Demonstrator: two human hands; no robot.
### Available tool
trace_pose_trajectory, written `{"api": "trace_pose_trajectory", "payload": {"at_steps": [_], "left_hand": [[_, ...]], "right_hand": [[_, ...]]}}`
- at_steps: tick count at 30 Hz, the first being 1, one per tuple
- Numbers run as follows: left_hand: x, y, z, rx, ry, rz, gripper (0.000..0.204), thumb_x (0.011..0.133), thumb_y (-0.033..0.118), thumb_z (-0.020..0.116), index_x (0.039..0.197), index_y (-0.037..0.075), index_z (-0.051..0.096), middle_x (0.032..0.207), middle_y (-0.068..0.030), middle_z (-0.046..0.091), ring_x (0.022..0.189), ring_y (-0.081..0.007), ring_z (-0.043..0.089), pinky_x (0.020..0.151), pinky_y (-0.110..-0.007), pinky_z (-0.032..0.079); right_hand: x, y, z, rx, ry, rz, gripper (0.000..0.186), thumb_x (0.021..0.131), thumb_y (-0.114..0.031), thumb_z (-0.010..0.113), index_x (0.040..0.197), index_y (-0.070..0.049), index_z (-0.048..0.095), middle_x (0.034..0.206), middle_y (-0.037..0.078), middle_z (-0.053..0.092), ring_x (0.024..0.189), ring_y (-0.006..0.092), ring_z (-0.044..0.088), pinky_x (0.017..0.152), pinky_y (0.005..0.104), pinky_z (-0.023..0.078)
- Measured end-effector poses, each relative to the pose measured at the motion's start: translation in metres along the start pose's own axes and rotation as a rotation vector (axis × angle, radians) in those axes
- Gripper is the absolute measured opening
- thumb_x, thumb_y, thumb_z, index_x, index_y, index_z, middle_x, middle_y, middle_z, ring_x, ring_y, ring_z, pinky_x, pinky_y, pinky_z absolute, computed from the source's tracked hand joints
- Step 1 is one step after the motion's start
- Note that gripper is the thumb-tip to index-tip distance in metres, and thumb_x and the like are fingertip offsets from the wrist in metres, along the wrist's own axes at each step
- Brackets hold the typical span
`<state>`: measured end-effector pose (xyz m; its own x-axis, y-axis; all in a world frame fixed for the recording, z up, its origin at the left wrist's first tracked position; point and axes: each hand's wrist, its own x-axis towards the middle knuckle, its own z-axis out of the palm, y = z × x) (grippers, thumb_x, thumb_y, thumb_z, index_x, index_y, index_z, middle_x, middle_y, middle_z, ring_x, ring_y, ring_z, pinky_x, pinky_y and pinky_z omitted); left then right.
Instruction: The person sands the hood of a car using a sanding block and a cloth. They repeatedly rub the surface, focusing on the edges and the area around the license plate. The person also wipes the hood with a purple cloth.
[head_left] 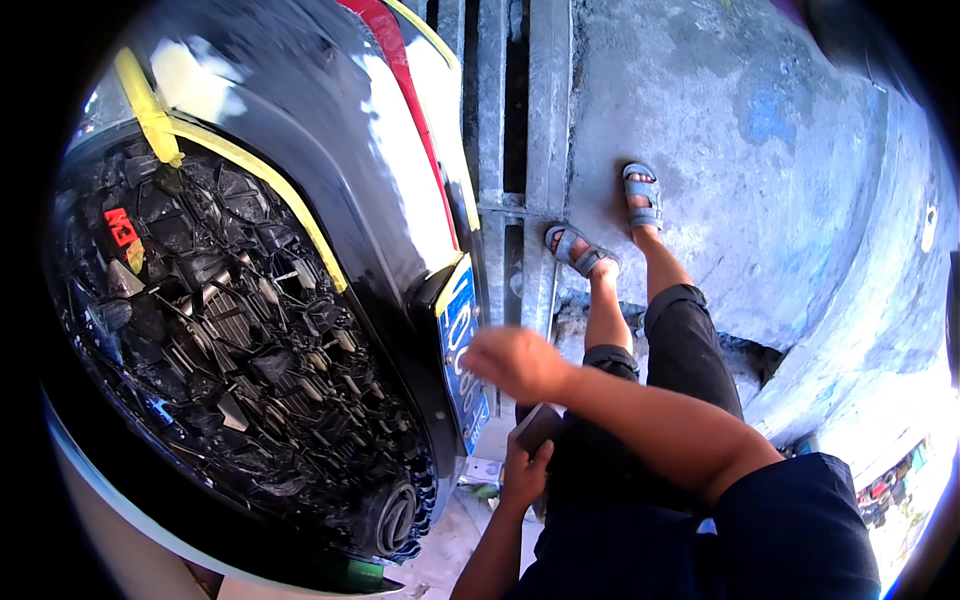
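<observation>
My right hand [515, 363], blurred by motion and curled closed, is at the blue number plate [462, 350] on the rear of a black vehicle. Whether it touches the plate, or has something in its fingers, I cannot make out. Lower down, my left hand [524, 472] grips a dark, flat, rectangular object [538, 428] in front of my legs. Yellow tape [262, 172] runs along the edge of the black body panel [330, 150]. A red strip [400, 80] curves down toward the plate, with more yellow tape beside it.
To the left, a large opening holds a jumble of black plastic parts [250, 330], with a red piece [119, 227] among them. A slotted drain channel [515, 110] crosses the concrete floor [690, 110] beside my sandalled feet [640, 195]. Small items [900, 490] lie at the lower right.
</observation>
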<state>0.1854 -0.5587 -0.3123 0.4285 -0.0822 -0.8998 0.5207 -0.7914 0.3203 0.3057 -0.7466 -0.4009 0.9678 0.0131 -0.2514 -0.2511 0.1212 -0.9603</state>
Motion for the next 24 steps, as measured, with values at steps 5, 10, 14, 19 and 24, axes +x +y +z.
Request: {"api": "trace_pose_trajectory", "payload": {"at_steps": [5, 10, 14, 19, 24], "left_hand": [[0.002, 0.0, 0.005, -0.073, 0.013, -0.003, 0.04, 0.093, 0.024, 0.062, 0.124, 0.001, 0.055, 0.124, -0.0165, 0.051, 0.116, -0.0311, 0.052, 0.1, -0.038, 0.039], [-0.001, -0.005, 0.007, -0.097, 0.017, -0.031, 0.038, 0.093, 0.023, 0.062, 0.124, 0.001, 0.055, 0.124, -0.0158, 0.051, 0.116, -0.0298, 0.052, 0.1, -0.037, 0.039], [-0.003, -0.006, 0.007, -0.077, 0.02, -0.035, 0.037, 0.094, 0.022, 0.061, 0.123, 0.001, 0.056, 0.124, -0.0161, 0.051, 0.115, -0.0299, 0.053, 0.099, -0.038, 0.039], [-0.001, -0.007, 0.008, -0.119, 0.009, -0.062, 0.034, 0.094, 0.021, 0.061, 0.122, 0.001, 0.058, 0.123, -0.0165, 0.052, 0.114, -0.03, 0.053, 0.099, -0.037, 0.039], [-0.001, -0.027, 0.009, -0.114, 0.0, -0.076, 0.037, 0.095, 0.02, 0.06, 0.126, 0.002, 0.053, 0.123, -0.0102, 0.056, 0.114, -0.0203, 0.053, 0.099, -0.034, 0.04]], "right_hand": [[0.032, 0.033, -0.034, -0.172, -0.002, 0.269, 0.027, 0.098, -0.029, 0.05, 0.091, -0.004, 0.059, 0.082, 0.019, 0.066, 0.083, 0.0366, 0.065, 0.071, 0.0452, 0.051], [0.051, 0.051, -0.022, -0.236, 0.208, 0.182, 0.02, 0.092, -0.012, 0.053, 0.109, -0.003, 0.056, 0.105, 0.018, 0.062, 0.097, 0.0368, 0.062, 0.084, 0.0423, 0.05], [0.062, 0.041, -0.009, -0.591, 0.053, 0.104, 0.026, 0.085, -0.008, 0.057, 0.11, -0.003, 0.057, 0.106, 0.013, 0.058, 0.105, 0.0311, 0.058, 0.086, 0.0407, 0.049], [0.089, 0.012, 0.002, -0.891, -0.238, 0.088, 0.031, 0.084, -0.013, 0.057, 0.111, 0.002, 0.054, 0.1, 0.013, 0.059, 0.096, 0.0236, 0.064, 0.075, 0.0357, 0.053], [0.104, 0.01, -0.007, -0.803, -0.395, 0.304, 0.031, 0.082, -0.014, 0.064, 0.11, 0.0, 0.062, 0.104, 0.011, 0.067, 0.097, 0.0233, 0.068, 0.071, 0.034, 0.055]]}}
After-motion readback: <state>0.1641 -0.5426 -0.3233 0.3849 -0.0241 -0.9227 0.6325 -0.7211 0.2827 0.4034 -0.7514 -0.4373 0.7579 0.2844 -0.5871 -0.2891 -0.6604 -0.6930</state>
